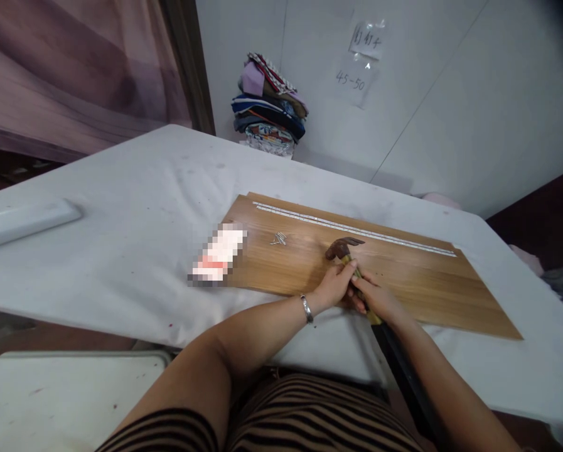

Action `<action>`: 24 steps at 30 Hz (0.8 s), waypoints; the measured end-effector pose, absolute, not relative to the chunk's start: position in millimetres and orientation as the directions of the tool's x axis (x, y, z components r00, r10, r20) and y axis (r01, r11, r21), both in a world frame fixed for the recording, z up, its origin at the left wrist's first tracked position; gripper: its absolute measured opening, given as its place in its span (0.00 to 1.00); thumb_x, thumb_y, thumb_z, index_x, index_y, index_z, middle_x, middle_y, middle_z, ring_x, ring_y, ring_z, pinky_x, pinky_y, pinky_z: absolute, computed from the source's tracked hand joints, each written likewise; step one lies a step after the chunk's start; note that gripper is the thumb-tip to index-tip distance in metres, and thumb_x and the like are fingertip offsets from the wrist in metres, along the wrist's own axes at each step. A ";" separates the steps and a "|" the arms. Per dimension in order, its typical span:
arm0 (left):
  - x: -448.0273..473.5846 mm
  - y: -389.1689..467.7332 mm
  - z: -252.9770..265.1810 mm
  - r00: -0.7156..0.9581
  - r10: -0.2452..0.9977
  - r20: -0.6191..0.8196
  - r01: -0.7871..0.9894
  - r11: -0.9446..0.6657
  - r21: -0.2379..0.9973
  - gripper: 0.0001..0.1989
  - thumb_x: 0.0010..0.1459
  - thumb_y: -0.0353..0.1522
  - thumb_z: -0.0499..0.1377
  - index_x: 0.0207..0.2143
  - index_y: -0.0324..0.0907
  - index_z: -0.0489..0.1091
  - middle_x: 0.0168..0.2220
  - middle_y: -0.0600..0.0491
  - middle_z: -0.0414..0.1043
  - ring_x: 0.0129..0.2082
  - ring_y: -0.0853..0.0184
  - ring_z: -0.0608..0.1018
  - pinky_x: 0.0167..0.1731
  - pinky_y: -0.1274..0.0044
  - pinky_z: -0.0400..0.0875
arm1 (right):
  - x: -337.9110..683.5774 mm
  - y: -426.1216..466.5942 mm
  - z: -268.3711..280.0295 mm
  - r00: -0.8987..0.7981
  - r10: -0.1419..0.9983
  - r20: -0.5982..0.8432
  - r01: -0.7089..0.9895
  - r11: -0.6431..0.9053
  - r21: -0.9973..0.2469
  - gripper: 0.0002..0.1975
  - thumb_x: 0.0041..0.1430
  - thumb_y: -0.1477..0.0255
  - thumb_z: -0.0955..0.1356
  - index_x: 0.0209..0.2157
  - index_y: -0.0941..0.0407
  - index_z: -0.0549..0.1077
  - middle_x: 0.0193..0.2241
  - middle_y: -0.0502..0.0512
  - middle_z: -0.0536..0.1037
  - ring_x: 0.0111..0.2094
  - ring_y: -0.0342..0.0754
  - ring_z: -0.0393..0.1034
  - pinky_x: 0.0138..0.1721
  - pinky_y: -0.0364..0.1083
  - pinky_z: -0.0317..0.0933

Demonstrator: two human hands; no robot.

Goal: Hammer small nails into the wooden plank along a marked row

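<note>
Both of my hands are closed around the upper handle of a claw hammer [346, 248], just below its rusty head. My left hand [334, 284], with a silver bracelet at the wrist, grips from the left side. My right hand [374, 295] wraps the handle from the right, and the dark lower grip runs down along my right forearm. Under the hammer head lies a wooden board [417, 276]. A small heap of nails [279, 238] rests on the board to the left of the hammer. Along the board's far side lies a white ruled strip [351, 227].
A blurred-out flat object [219, 254] overlaps the board's left end. The board lies on a white-covered table [135, 207]. Folded clothes [269, 107] are piled by the wall. A long white object [27, 221] is at far left, and a stool-like white top [74, 402] stands below.
</note>
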State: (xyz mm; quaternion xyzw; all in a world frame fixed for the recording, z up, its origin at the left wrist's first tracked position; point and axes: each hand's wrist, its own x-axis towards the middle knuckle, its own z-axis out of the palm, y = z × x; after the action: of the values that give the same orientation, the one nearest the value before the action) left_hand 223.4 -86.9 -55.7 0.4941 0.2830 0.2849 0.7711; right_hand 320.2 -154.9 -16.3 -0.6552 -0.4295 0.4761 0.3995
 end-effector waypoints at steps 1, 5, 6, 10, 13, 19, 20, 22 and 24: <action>223.5 -87.2 -56.2 0.678 0.720 -0.146 -0.160 0.338 0.927 0.27 0.62 0.53 0.52 0.22 0.41 0.63 0.12 0.58 0.59 0.13 0.73 0.65 0.16 0.81 0.61 | 319.8 -155.5 -16.7 0.179 0.943 -0.279 0.181 -0.311 -0.933 0.15 0.55 0.55 0.66 0.27 0.53 0.65 0.13 0.42 0.66 0.10 0.39 0.55 0.13 0.41 0.50; 223.8 -88.6 -59.6 0.686 0.719 -0.115 -0.164 0.307 0.938 0.26 0.63 0.52 0.51 0.22 0.42 0.62 0.13 0.58 0.59 0.13 0.73 0.65 0.16 0.80 0.61 | 318.0 -157.7 -17.7 0.185 0.946 -0.266 0.185 -0.300 -0.936 0.15 0.55 0.55 0.66 0.27 0.53 0.64 0.12 0.42 0.65 0.10 0.39 0.55 0.14 0.40 0.50; 223.7 -88.7 -59.9 0.688 0.716 -0.118 -0.162 0.311 0.937 0.26 0.63 0.52 0.51 0.22 0.42 0.62 0.13 0.58 0.59 0.14 0.72 0.66 0.17 0.80 0.61 | 318.0 -157.8 -17.4 0.185 0.947 -0.262 0.185 -0.296 -0.937 0.15 0.55 0.55 0.66 0.28 0.53 0.65 0.12 0.42 0.64 0.10 0.39 0.55 0.14 0.40 0.50; 222.7 -87.5 -57.5 0.702 0.698 -0.138 -0.148 0.332 0.931 0.26 0.63 0.52 0.51 0.22 0.42 0.62 0.13 0.58 0.60 0.14 0.73 0.66 0.17 0.80 0.62 | 319.3 -155.9 -15.3 0.174 0.947 -0.271 0.188 -0.302 -0.935 0.15 0.55 0.55 0.66 0.27 0.53 0.65 0.12 0.42 0.64 0.10 0.39 0.55 0.14 0.41 0.50; 222.0 -86.7 -55.4 0.694 0.707 -0.132 -0.149 0.321 0.935 0.26 0.64 0.51 0.50 0.22 0.41 0.62 0.12 0.58 0.59 0.13 0.73 0.65 0.17 0.80 0.61 | 319.5 -154.5 -14.9 0.161 0.949 -0.272 0.186 -0.300 -0.936 0.15 0.55 0.56 0.66 0.27 0.53 0.65 0.13 0.42 0.66 0.10 0.39 0.55 0.14 0.41 0.50; 222.8 -88.2 -59.9 0.691 0.715 -0.103 -0.164 0.294 0.941 0.27 0.62 0.53 0.51 0.22 0.41 0.62 0.13 0.59 0.59 0.13 0.74 0.65 0.17 0.81 0.61 | 317.3 -157.0 -16.8 0.182 0.951 -0.251 0.182 -0.283 -0.942 0.14 0.55 0.56 0.66 0.29 0.53 0.64 0.14 0.42 0.66 0.10 0.38 0.54 0.13 0.40 0.50; 223.1 -88.3 -60.9 0.694 0.712 -0.105 -0.165 0.300 0.939 0.27 0.62 0.53 0.51 0.22 0.41 0.62 0.13 0.59 0.59 0.13 0.74 0.65 0.17 0.81 0.61 | 317.4 -157.2 -16.5 0.179 0.951 -0.252 0.188 -0.285 -0.940 0.14 0.55 0.56 0.66 0.29 0.53 0.64 0.14 0.41 0.65 0.10 0.38 0.54 0.13 0.40 0.50; 224.0 -88.0 -62.3 0.699 0.705 -0.118 -0.166 0.322 0.932 0.27 0.62 0.53 0.51 0.22 0.41 0.62 0.13 0.59 0.59 0.13 0.74 0.66 0.17 0.81 0.61 | 318.3 -156.8 -15.6 0.163 0.951 -0.262 0.200 -0.292 -0.935 0.14 0.56 0.56 0.65 0.29 0.53 0.64 0.12 0.41 0.64 0.10 0.39 0.54 0.14 0.41 0.50; 224.8 -87.3 -63.0 0.701 0.701 -0.129 -0.171 0.341 0.924 0.27 0.62 0.53 0.51 0.22 0.41 0.62 0.13 0.58 0.59 0.13 0.73 0.66 0.17 0.81 0.61 | 319.5 -155.6 -14.9 0.152 0.951 -0.270 0.204 -0.298 -0.933 0.15 0.56 0.56 0.65 0.28 0.53 0.64 0.12 0.41 0.64 0.10 0.39 0.55 0.14 0.41 0.50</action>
State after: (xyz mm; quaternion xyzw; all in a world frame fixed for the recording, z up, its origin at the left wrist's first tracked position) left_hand 224.8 -87.3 -63.0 0.5002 0.2649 0.2812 0.7749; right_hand 319.5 -155.6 -14.9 -0.6496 -0.4443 0.4763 0.3921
